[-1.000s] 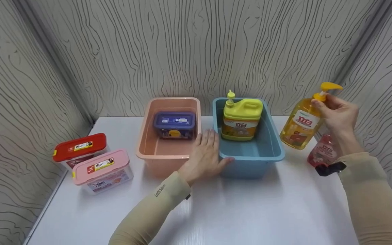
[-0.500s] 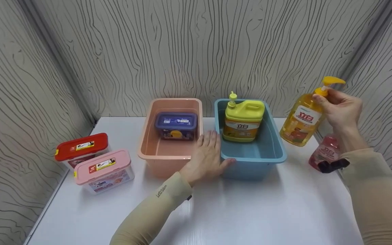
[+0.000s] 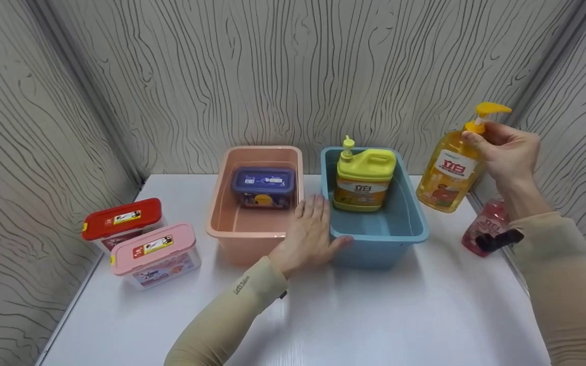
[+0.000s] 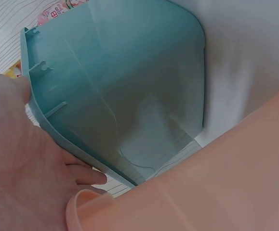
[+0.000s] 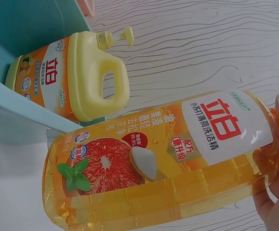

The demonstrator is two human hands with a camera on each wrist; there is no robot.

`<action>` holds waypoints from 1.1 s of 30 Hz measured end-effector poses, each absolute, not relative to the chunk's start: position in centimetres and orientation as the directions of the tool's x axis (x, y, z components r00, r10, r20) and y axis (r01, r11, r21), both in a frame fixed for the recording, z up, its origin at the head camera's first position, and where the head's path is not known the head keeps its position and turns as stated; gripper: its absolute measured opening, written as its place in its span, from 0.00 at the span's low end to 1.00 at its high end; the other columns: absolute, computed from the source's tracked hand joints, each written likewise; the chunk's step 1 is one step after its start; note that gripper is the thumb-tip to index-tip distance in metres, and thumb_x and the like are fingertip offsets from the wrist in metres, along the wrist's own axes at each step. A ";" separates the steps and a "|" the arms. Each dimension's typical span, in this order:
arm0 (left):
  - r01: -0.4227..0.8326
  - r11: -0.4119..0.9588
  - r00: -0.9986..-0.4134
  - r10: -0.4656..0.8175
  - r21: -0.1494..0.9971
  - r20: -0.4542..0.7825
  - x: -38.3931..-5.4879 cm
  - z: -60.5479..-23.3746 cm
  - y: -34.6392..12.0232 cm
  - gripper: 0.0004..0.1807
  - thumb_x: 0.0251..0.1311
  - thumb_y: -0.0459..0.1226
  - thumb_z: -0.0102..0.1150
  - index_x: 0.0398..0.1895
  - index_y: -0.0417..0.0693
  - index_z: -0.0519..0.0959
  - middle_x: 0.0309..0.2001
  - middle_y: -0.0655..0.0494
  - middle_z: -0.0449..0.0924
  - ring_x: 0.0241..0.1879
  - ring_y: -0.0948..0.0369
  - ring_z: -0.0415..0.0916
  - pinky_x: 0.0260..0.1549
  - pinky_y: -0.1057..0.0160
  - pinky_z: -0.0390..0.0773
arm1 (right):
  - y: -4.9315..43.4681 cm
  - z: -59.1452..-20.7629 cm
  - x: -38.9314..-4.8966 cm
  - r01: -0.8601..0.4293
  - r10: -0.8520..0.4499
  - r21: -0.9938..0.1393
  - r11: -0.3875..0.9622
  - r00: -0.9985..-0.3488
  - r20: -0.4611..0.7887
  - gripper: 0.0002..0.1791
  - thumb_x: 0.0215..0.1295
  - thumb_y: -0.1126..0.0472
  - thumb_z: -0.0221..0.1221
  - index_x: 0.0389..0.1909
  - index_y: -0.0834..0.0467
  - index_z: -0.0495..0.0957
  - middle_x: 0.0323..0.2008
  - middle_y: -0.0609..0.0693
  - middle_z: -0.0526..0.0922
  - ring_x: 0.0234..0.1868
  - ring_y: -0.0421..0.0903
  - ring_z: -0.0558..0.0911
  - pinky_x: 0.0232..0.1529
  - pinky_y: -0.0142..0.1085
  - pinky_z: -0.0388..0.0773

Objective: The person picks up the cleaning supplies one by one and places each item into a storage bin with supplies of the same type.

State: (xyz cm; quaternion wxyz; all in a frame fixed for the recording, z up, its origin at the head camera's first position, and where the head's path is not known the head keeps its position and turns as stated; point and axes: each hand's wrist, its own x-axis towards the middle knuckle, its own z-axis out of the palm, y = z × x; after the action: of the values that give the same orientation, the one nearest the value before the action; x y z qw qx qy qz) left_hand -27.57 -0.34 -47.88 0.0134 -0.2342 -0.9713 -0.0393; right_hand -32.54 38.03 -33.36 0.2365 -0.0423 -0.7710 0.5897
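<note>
My right hand grips an orange dish soap pump bottle by its neck, just under the yellow pump head. The bottle hangs tilted above the table, to the right of the blue bin. In that bin stands a yellow-green dish soap jug with a handle and a pump, also plain in the right wrist view. My left hand lies with straight fingers across the neighbouring rims of the blue bin and the pink bin. A purple lidded box sits inside the pink bin.
On the left of the white table stand a red-lidded box and a pink-lidded box. A pink-red bottle stands at the right, partly behind my right wrist. Patterned walls enclose the back and sides.
My right hand has raised the orange pump bottle, at first drifting right and then back slightly left. The left hand keeps its place on the rims.
</note>
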 end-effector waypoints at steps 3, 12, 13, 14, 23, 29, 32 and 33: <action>0.456 0.887 -0.890 0.454 0.075 0.048 -27.6 -47.8 -0.4 0.60 0.80 0.76 0.30 0.93 0.38 0.47 0.94 0.40 0.46 0.94 0.44 0.44 0.94 0.43 0.48 | 37.9 -33.1 -32.6 -0.222 0.336 -0.917 0.331 -0.880 0.334 0.33 0.71 0.52 0.75 0.73 0.59 0.82 0.56 0.32 0.94 0.51 0.27 0.89 0.53 0.16 0.84; 0.463 0.883 -0.886 0.458 0.081 0.074 -27.5 -47.7 -0.3 0.59 0.80 0.75 0.33 0.92 0.37 0.50 0.93 0.39 0.49 0.94 0.42 0.46 0.93 0.42 0.50 | 37.9 -32.3 -32.3 -0.296 0.317 -0.918 0.264 -0.872 0.372 0.32 0.70 0.55 0.77 0.70 0.62 0.83 0.46 0.27 0.94 0.48 0.29 0.91 0.51 0.17 0.85; 0.462 0.883 -0.886 0.457 0.083 0.075 -27.5 -47.7 -0.3 0.59 0.80 0.75 0.34 0.92 0.37 0.50 0.93 0.39 0.49 0.94 0.42 0.46 0.93 0.42 0.50 | 37.9 -32.2 -32.3 -0.301 0.315 -0.920 0.251 -0.873 0.372 0.32 0.69 0.55 0.77 0.70 0.61 0.83 0.46 0.28 0.94 0.49 0.30 0.91 0.51 0.17 0.85; 0.462 0.883 -0.887 0.457 0.083 0.075 -27.5 -47.7 -0.3 0.59 0.80 0.75 0.34 0.92 0.37 0.50 0.93 0.39 0.49 0.94 0.42 0.46 0.93 0.42 0.50 | 37.9 -32.1 -32.2 -0.307 0.314 -0.920 0.241 -0.873 0.374 0.31 0.69 0.55 0.77 0.70 0.61 0.84 0.46 0.29 0.95 0.49 0.31 0.91 0.52 0.17 0.85; 0.455 0.887 -0.890 0.451 0.075 0.060 -27.6 -47.7 -0.2 0.59 0.80 0.75 0.33 0.92 0.37 0.49 0.93 0.38 0.48 0.94 0.43 0.45 0.93 0.42 0.49 | 37.1 -31.6 -32.3 -0.300 0.286 -0.906 0.297 -0.878 0.384 0.30 0.72 0.54 0.75 0.71 0.60 0.84 0.48 0.28 0.93 0.51 0.31 0.90 0.54 0.17 0.83; 0.445 0.893 -0.895 0.443 0.071 0.042 -27.6 -47.8 -0.1 0.60 0.80 0.76 0.32 0.93 0.37 0.48 0.93 0.39 0.46 0.94 0.43 0.44 0.94 0.44 0.49 | 36.3 -31.4 -32.4 -0.300 0.246 -0.894 0.332 -0.888 0.389 0.30 0.73 0.53 0.75 0.71 0.60 0.83 0.50 0.28 0.93 0.52 0.32 0.90 0.56 0.17 0.83; 0.446 0.892 -0.895 0.444 0.075 0.039 -27.6 -47.8 -0.1 0.60 0.80 0.76 0.32 0.93 0.37 0.47 0.94 0.39 0.46 0.94 0.43 0.44 0.93 0.44 0.49 | 36.0 -31.3 -32.5 -0.302 0.228 -0.889 0.344 -0.892 0.391 0.30 0.73 0.52 0.74 0.72 0.60 0.83 0.50 0.28 0.93 0.52 0.32 0.90 0.56 0.17 0.83; 0.447 0.891 -0.894 0.445 0.072 0.042 -27.6 -47.8 -0.1 0.60 0.80 0.76 0.32 0.93 0.37 0.47 0.93 0.39 0.46 0.94 0.43 0.44 0.93 0.44 0.49 | 35.9 -31.3 -32.5 -0.306 0.222 -0.891 0.336 -0.894 0.390 0.30 0.73 0.53 0.75 0.71 0.61 0.83 0.49 0.28 0.94 0.52 0.32 0.90 0.56 0.17 0.83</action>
State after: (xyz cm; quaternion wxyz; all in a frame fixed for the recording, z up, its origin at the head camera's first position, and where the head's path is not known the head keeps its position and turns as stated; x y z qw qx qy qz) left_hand -27.60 -0.12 -47.79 0.0120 -0.2295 -0.9724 -0.0396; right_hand -32.46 35.94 -31.31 0.2292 0.0266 -0.7845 0.5756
